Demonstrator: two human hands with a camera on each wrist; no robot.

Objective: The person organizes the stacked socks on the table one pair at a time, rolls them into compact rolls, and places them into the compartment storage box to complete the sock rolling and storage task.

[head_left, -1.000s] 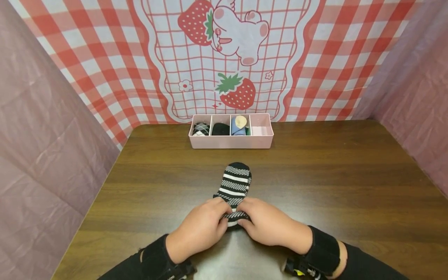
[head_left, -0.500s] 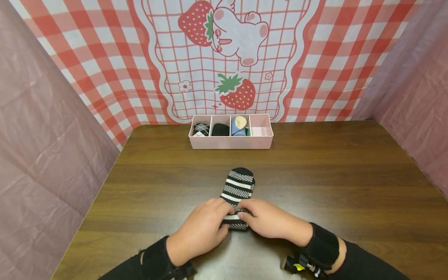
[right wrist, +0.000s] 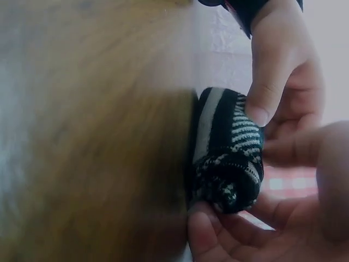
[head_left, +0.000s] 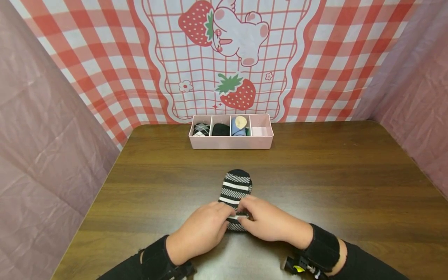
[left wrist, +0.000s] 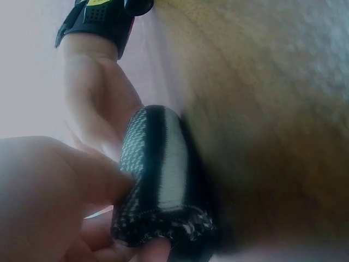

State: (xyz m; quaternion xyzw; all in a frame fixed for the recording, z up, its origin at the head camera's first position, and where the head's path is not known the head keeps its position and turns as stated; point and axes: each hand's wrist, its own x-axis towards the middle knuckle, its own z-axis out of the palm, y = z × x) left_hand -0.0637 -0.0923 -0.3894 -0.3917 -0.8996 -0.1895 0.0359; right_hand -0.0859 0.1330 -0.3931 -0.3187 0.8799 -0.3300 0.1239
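Note:
A black, white and grey striped sock (head_left: 236, 186) lies on the wooden table in front of me, its black toe pointing away. The near end is rolled up into a thick cylinder, whose coiled end shows in the right wrist view. My left hand (head_left: 201, 228) grips the left end of this sock roll (left wrist: 172, 158), thumb on the near side and fingers over the top. On the other end, my right hand (head_left: 269, 222) holds the sock roll (right wrist: 218, 128) between thumb and curled fingers. A second sock layer peeks out along the right edge of the flat part.
Behind the sock stands a pink divided box (head_left: 231, 143). Its compartments hold an argyle sock (head_left: 201, 129), a black sock bundle (head_left: 220, 129) and a blue and cream bundle (head_left: 239, 126); the rightmost shows bare pink. A checked strawberry cloth (head_left: 315, 77) hangs behind the table (head_left: 332, 175).
The sock has shifted slightly toward me, and the heel bump on its left has gone out of sight at the hands. Both hands have regripped the roll, staying near the same spot.

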